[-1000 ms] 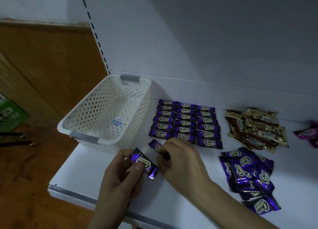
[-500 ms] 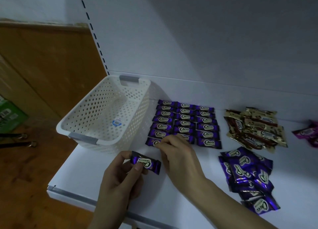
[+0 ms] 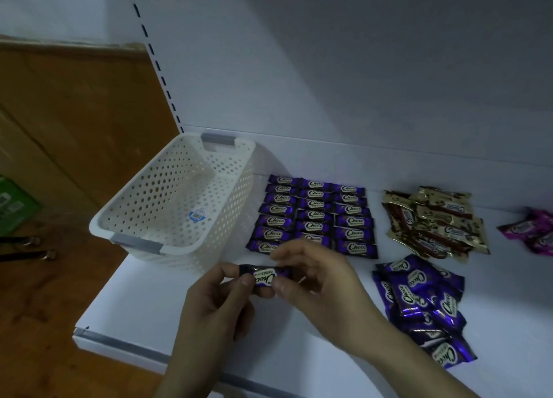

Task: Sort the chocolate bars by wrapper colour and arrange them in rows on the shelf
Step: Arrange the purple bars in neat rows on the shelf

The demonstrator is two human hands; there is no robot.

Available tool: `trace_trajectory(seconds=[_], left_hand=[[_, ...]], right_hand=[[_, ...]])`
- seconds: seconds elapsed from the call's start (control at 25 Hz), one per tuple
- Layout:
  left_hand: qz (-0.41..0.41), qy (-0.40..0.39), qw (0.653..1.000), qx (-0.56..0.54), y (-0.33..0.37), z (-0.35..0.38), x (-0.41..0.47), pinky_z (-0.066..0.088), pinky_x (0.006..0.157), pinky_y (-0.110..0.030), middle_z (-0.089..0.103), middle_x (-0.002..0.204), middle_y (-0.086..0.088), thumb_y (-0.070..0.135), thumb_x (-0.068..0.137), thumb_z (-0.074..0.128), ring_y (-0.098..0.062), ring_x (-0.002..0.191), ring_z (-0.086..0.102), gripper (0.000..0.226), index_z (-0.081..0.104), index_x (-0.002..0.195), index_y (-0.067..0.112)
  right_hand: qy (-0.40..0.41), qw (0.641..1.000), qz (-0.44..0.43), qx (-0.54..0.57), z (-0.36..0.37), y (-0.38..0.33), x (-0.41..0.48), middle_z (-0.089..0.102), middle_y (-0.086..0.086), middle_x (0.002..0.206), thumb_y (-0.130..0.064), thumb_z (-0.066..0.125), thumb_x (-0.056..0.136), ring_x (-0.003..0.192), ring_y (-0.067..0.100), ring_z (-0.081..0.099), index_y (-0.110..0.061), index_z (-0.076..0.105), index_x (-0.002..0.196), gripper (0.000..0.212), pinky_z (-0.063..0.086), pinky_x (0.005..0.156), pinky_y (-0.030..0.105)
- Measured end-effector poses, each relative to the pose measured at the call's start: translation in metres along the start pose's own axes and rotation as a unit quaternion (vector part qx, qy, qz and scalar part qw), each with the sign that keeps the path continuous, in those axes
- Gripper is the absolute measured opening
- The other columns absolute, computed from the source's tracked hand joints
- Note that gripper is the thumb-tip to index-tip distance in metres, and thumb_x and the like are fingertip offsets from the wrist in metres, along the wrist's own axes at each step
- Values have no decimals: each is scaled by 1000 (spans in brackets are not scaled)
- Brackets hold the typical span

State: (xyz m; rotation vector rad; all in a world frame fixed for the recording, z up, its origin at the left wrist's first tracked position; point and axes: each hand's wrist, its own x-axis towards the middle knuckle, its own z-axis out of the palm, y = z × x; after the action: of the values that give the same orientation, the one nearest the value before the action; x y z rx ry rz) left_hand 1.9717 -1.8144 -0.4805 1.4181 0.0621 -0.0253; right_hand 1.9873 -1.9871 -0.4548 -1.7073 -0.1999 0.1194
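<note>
Both hands hold one purple chocolate bar [image 3: 264, 276] just above the white shelf [image 3: 155, 314]. My left hand [image 3: 220, 302] pinches its left end and my right hand [image 3: 317, 281] pinches its right end. Behind them, purple bars lie in three neat rows [image 3: 314, 215]; my right hand hides part of the nearest ones. To the right is a loose pile of purple bars [image 3: 419, 299]. A pile of gold bars [image 3: 434, 221] lies further back, and pink bars [image 3: 532, 233] sit at the right edge.
An empty white perforated basket [image 3: 179, 200] stands at the shelf's left end, touching the purple rows. The shelf's front edge [image 3: 119, 342] runs below my hands. Wooden floor and a green box [image 3: 15, 206] are at left.
My right hand set a purple bar at the front of the left row, then drew back and took the right end of the bar in my left hand.
</note>
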Motion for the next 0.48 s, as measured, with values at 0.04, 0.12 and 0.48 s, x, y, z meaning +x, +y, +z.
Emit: trace_trajectory(seconds=[0.04,0.12,0.48], left_hand=[[5,-11,1000,2,1,5,3,26,38,-17,71,75,-25,3,97,54,-17,40,31,14,49,94,-10],[21,-29,999,-5,2,13,9,28,43,-21,69,79,-23,0,95,59,-19,48,35,7,53,94,-2],[76,-55,995,21,-16,5,14,46,64,-28,58,87,-11,-13,56,45,-24,76,51,46,63,87,16]], right_hand=[[10,1000,-5,-18,-2,0,-6,75,-5,88,1,70,88,72,10,67,-24,69,98,28,52,69,27],[96,995,-11,-39,-12,6,-12,73,-2,85,2,73,85,70,22,64,-30,69,91,33,53,69,36],[202,964,44,-166,-34,26,-31,65,-7,68,-16,80,80,57,11,64,-28,61,80,23,54,58,28]])
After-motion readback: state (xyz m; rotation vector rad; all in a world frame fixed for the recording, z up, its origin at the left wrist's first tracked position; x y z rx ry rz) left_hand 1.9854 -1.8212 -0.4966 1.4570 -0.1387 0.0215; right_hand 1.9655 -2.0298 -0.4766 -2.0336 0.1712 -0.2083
